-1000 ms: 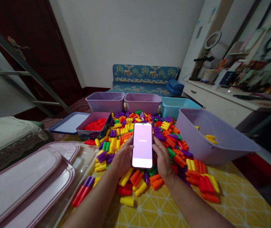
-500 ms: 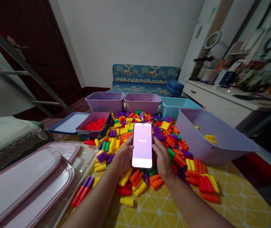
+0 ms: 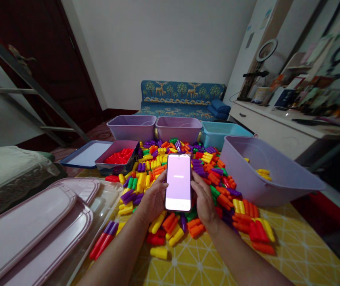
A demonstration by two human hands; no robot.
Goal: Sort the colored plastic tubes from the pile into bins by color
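Note:
A smartphone (image 3: 178, 184) with a lit pale purple screen is held upright between my two hands. My left hand (image 3: 154, 198) grips its left edge, thumb along the side. On the right edge my right hand (image 3: 204, 198) is closed the same way; the fingers behind the phone are hidden. Beneath and around both hands spreads a heap of plastic toy pieces (image 3: 141, 182) in yellow, orange, red, purple and green. A lone yellow piece (image 3: 158, 253) lies nearer to me, between my forearms.
Two purple bins (image 3: 131, 128) and a blue bin (image 3: 223, 134) line the far side. A larger purple bin (image 3: 277, 190) on the right holds some yellow pieces. At left stand a box of red pieces (image 3: 106, 170) and stacked pink lids (image 3: 29, 210). A yellow patterned cloth (image 3: 193, 270) covers the table.

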